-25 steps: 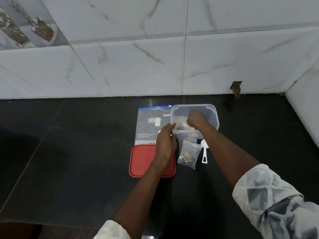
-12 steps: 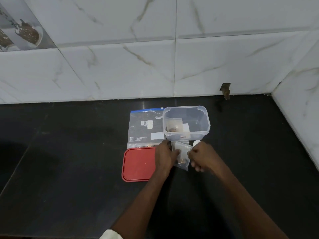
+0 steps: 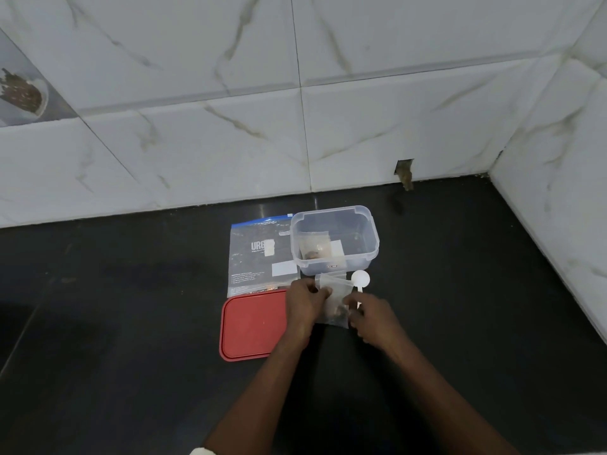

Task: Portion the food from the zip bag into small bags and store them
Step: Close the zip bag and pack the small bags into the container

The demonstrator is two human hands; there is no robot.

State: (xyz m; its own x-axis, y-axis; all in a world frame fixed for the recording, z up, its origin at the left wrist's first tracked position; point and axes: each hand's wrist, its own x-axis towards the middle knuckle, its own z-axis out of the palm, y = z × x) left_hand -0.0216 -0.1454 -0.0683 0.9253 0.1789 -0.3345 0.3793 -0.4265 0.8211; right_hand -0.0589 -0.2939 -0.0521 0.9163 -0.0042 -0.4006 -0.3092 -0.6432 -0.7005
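On the black counter point(image 3: 131, 323), the red lid point(image 3: 253, 323) lies flat just left of the left hand point(image 3: 305, 307), with its right edge under that hand's wrist. Beyond the lid, up and left of the hand, the zip bag point(image 3: 262, 257) lies flat, and its near edge meets the lid's far edge.

The left hand has its fingers curled and pinches the left edge of the small bag point(image 3: 335, 300). This clear bag sits between the two hands, with brown bits of food in its lower part. I cannot tell whether it rests on the counter or is lifted off it.

Just beyond both hands stands the clear tub point(image 3: 368, 257), open, its left side against the zip bag. A filled bag point(image 3: 315, 246) leans inside it, towards the left.

The white spoon point(image 3: 360, 279) lies between the tub and the right hand point(image 3: 371, 318), bowl towards the tub and handle running to the thumb. The right hand's thumb and curled fingers pinch the small bag's right edge.
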